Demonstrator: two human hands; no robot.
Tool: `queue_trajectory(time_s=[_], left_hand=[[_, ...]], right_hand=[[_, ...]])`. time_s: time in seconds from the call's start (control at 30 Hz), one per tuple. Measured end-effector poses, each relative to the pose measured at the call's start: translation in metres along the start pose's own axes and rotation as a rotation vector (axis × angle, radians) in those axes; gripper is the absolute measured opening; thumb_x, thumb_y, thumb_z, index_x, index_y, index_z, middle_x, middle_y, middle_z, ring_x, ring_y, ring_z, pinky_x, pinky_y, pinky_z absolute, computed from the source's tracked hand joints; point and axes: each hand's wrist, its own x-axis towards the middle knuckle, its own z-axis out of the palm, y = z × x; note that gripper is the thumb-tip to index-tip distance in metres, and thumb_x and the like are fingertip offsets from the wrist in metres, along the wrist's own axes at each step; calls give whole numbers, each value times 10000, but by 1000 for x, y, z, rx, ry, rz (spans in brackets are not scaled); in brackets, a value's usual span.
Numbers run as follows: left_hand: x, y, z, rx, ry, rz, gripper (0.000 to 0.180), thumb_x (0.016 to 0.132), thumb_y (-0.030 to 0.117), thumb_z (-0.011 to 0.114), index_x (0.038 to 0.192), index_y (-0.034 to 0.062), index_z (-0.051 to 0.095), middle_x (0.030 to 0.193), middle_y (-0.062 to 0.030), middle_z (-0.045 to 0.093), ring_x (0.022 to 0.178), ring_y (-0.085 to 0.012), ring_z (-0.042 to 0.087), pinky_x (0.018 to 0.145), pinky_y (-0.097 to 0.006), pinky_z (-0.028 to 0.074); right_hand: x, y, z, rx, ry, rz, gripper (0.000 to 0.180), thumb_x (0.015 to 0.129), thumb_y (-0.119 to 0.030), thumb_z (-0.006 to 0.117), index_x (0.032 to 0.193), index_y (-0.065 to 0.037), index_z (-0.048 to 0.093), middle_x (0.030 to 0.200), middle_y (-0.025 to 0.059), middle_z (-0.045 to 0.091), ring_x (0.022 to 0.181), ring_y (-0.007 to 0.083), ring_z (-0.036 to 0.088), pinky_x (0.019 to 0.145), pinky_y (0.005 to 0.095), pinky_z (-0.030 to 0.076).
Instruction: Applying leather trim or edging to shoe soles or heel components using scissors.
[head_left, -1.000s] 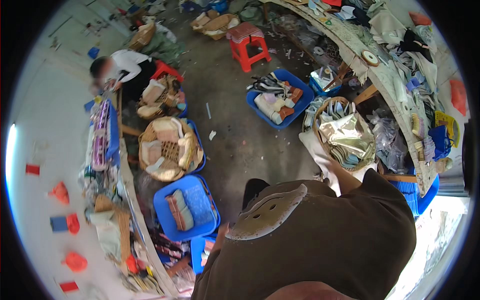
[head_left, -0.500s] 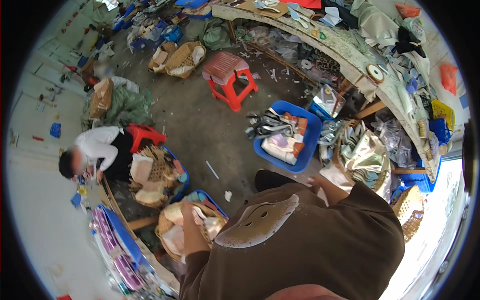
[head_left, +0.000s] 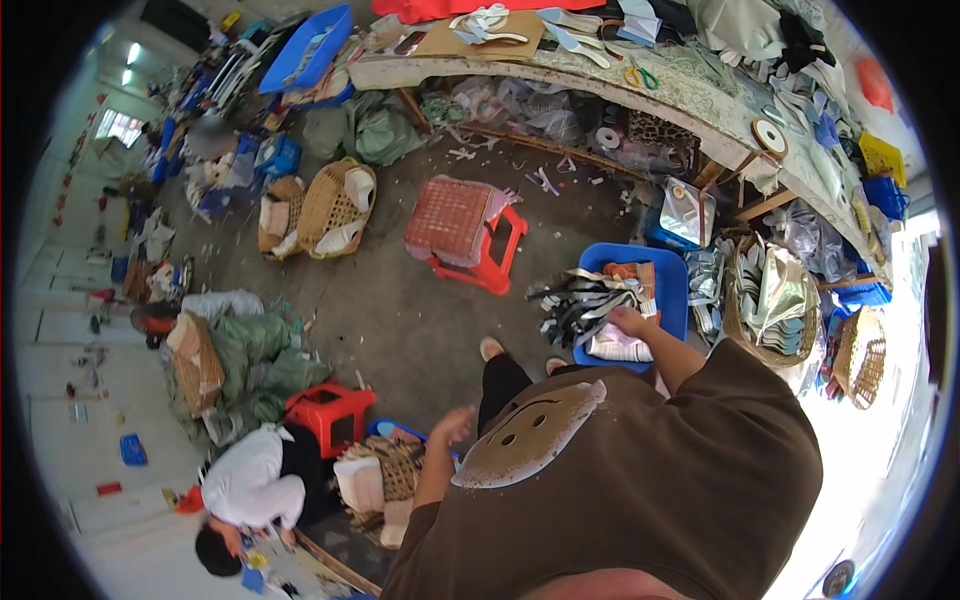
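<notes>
My right hand (head_left: 628,322) is stretched out over a blue plastic tub (head_left: 676,290) on the floor. It reaches the near end of a bundle of black and white strips (head_left: 580,308), which hangs over the tub's left edge. Whether the fingers grip the strips is too small to tell. Under and beside the hand, the tub holds a stack of white pieces (head_left: 620,347) and orange-brown pieces (head_left: 630,271). My left hand (head_left: 456,426) hangs in the air at my left side with its fingers loosely apart and nothing in it. Below it stands a wicker basket (head_left: 398,468) with pale pieces.
A red stool (head_left: 462,230) stands ahead, beside wicker baskets (head_left: 338,205). A long worktable (head_left: 690,115) curves along the far right. Another basket (head_left: 745,320) of cut pieces is right of the tub. A person in white (head_left: 255,480) bends over at the left.
My body has turned and shifted. My left hand has come up from the pale pieces in a basket. My right hand has moved from beside my body to the strips at the blue tub.
</notes>
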Motion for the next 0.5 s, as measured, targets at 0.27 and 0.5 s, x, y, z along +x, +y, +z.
queue_trajectory(time_s=[0.27, 0.5], left_hand=[[116, 74, -135, 202, -140, 388, 416, 910, 452, 625, 981, 42, 658, 859, -81, 671, 785, -209, 626, 705, -379, 509], [147, 233, -200, 944, -76, 348, 241, 868, 276, 615, 898, 44, 675, 920, -209, 672, 873, -399, 643, 767, -461, 508]], right_hand=[[67, -187, 25, -185, 124, 220, 491, 824, -458, 680, 1053, -27, 624, 976, 185, 674, 938, 325, 660, 822, 467, 520], [131, -216, -17, -120, 60, 383, 365, 845, -347, 658, 973, -8, 614, 999, 242, 663, 952, 403, 645, 838, 489, 516]])
